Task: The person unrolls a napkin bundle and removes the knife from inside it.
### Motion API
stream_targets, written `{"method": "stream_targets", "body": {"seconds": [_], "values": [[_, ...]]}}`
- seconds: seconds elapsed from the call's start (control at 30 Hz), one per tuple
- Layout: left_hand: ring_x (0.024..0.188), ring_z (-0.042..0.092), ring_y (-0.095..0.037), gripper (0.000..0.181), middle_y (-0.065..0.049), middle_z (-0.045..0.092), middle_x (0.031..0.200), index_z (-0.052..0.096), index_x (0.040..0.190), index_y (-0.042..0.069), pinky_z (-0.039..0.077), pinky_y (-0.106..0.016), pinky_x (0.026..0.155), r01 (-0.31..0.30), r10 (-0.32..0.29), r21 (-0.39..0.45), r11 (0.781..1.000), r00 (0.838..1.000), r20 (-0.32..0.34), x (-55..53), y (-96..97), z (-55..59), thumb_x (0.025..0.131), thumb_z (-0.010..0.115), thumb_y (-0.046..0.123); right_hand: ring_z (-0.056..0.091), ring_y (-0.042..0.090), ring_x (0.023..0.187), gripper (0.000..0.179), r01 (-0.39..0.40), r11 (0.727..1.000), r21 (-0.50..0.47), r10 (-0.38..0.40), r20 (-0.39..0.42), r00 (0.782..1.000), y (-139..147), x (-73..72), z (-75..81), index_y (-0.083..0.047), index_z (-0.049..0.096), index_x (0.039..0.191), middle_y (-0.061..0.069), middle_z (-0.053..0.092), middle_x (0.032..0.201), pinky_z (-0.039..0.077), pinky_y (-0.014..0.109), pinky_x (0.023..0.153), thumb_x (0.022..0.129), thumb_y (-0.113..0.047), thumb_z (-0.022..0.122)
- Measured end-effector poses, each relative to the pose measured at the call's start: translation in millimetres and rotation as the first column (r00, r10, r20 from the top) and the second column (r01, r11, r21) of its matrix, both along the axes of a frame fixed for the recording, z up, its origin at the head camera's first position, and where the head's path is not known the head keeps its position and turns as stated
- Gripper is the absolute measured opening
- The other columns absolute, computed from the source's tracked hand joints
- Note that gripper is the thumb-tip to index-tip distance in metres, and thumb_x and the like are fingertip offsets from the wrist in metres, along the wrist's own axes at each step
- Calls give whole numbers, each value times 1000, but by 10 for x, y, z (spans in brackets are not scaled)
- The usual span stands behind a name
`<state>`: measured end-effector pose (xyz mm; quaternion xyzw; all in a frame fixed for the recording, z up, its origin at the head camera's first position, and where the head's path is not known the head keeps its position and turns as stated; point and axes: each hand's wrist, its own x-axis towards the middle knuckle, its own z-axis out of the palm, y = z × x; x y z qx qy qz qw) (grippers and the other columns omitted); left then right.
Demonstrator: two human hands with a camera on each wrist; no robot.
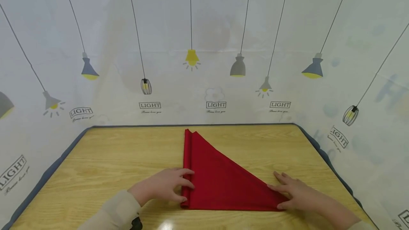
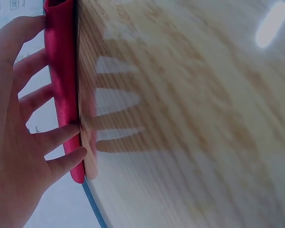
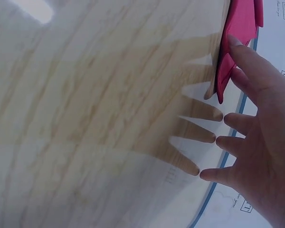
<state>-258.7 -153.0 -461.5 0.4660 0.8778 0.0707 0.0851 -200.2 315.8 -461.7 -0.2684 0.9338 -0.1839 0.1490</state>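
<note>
A red cloth (image 1: 223, 173) lies on the table in a roughly triangular shape, with a rolled strip along its left edge. My left hand (image 1: 167, 184) rests on that strip near its lower half, fingers spread; the left wrist view shows the fingertips touching the red roll (image 2: 64, 80). At the cloth's lower right corner is my right hand (image 1: 298, 194), its thumb and index finger touching the cloth's edge. In the right wrist view the thumb lies on the red corner (image 3: 242, 23), while the other fingers stay spread on or just above the wood beside it.
The wooden table (image 1: 112, 152) has a dark blue edge band (image 1: 143, 126). Pale walls (image 1: 217, 27) printed with hanging lamps and "LIGHT" labels rise at the back and both sides. The tabletop mirrors the hands.
</note>
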Motion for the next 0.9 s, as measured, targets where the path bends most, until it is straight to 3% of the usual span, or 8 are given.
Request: {"method": "stream_targets", "body": {"seconds": [0.13,0.4,0.7,0.9], "values": [[133,40,-26,33,2,41,147,64,121,33,40,-42,104,-11,11,-9,1000,999,33,14,8,18,90,65,44,22,60,133,65,-1,1000,4,1,-1,1000,22,6,-6,-18,55,140,31,27,151,24,76,96,85,-49,70],[126,45,-21,32,-2,43,142,63,115,30,42,-36,102,-13,8,58,998,997,82,34,12,20,89,65,49,21,59,133,65,3,1000,1,-3,14,1000,58,9,-18,-17,55,140,31,28,150,25,76,95,85,-48,70],[105,56,-16,40,0,45,134,63,108,32,48,-34,92,-31,28,86,996,999,26,54,26,24,86,60,64,19,59,134,65,6,1000,7,-6,7,1000,66,24,-9,-17,55,140,31,27,151,23,76,95,85,-48,69],[93,56,-13,37,0,46,129,62,103,29,49,-31,83,-54,57,90,994,998,-34,63,24,33,83,66,61,18,59,134,65,18,1000,9,-18,10,1000,64,38,8,-18,56,140,30,26,151,22,77,95,84,-48,70]]}}
